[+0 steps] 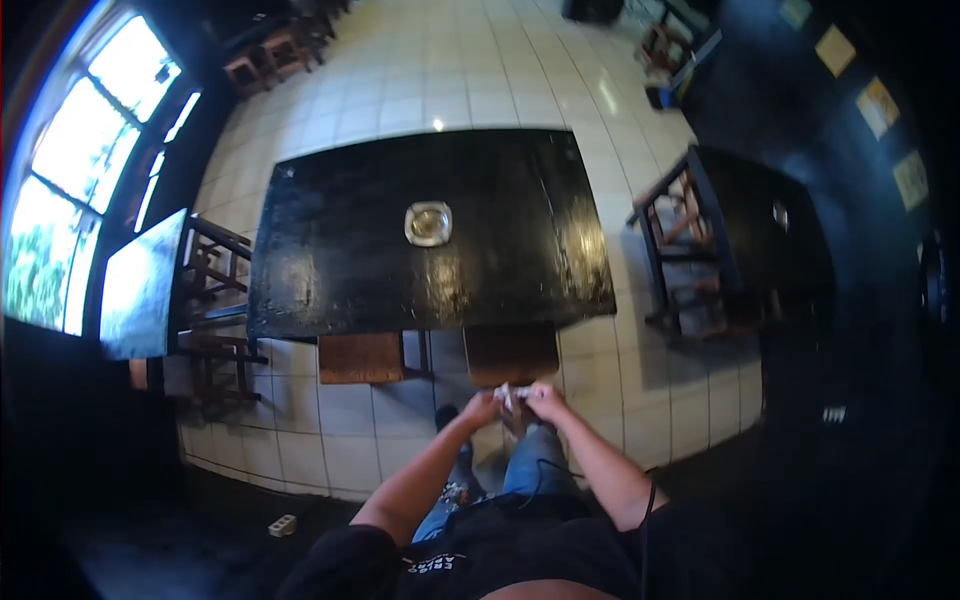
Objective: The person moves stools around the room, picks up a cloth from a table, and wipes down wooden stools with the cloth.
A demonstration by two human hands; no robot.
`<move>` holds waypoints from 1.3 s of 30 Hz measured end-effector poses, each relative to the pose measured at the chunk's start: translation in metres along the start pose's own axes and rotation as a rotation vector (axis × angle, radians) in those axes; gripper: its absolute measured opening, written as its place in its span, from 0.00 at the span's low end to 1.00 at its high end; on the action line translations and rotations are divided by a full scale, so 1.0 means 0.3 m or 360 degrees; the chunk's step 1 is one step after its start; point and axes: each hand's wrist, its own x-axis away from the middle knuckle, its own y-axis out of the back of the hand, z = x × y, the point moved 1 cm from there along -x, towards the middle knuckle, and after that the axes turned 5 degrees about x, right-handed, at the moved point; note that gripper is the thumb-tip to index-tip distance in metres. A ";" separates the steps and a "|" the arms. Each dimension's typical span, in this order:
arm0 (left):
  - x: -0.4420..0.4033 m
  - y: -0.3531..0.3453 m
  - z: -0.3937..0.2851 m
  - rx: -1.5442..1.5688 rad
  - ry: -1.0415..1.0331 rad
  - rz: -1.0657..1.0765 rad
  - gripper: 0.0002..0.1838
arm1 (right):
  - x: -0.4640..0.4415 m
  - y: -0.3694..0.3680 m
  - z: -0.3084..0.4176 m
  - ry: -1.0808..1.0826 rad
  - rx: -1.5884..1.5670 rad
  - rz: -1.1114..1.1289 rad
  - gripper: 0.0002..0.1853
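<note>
My left hand point(481, 409) and my right hand point(546, 401) are close together in front of my legs, at the near side of the black table point(350, 190). Between them is a small, whitish, crumpled thing point(513, 394), perhaps cloth or paper; it is too small to tell. The fingers of both hands are closed on it, one hand at each side. Just beyond my hands stands a wooden stool point(510, 355), partly under the table. A square glass ashtray point(428, 223) rests on the tabletop, out of reach of my fingers.
A second stool point(360, 358) is tucked at the table's near left. Another table point(145, 285) stands by the windows, and a dark table point(770, 220) with stools is at the right. A cable hangs by my right arm. A power strip point(283, 524) lies at the lower left.
</note>
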 end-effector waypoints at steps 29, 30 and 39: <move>-0.462 0.050 0.291 -0.0474 0.0904 -0.1401 0.37 | -0.777 -0.311 -0.098 0.0801 0.0644 -0.1024 0.14; -0.463 0.054 0.291 -0.0484 0.0840 -0.1430 0.37 | -0.737 -0.294 -0.082 0.0794 0.0647 -0.1078 0.14; -0.451 0.109 0.423 0.0289 0.0478 -0.1086 0.31 | -0.583 -0.166 -0.361 -0.0145 0.0284 -0.1204 0.22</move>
